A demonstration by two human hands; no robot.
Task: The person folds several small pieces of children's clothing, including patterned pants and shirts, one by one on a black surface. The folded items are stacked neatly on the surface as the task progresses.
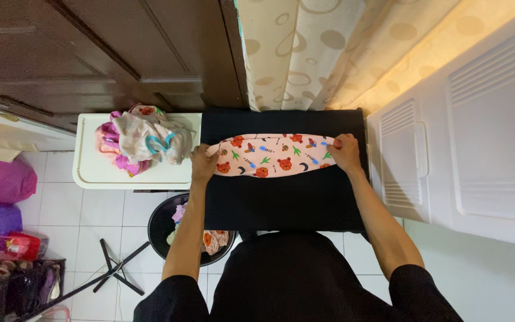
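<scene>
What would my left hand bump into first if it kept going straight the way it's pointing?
Probably the pile of clothes on the white table: the left hand, gripping the patterned cloth, points up and slightly left. Heights are unclear, so it might pass beside it.

Your left hand (202,164) and right hand (346,152) pinch opposite ends of the pink printed cotton garment (272,156) lying across the black cloth-covered table (281,200). Left of it stands the cream plastic table (90,173) bearing the heap of crumpled clothes (141,140); before that, the round black basin (159,229).
</scene>
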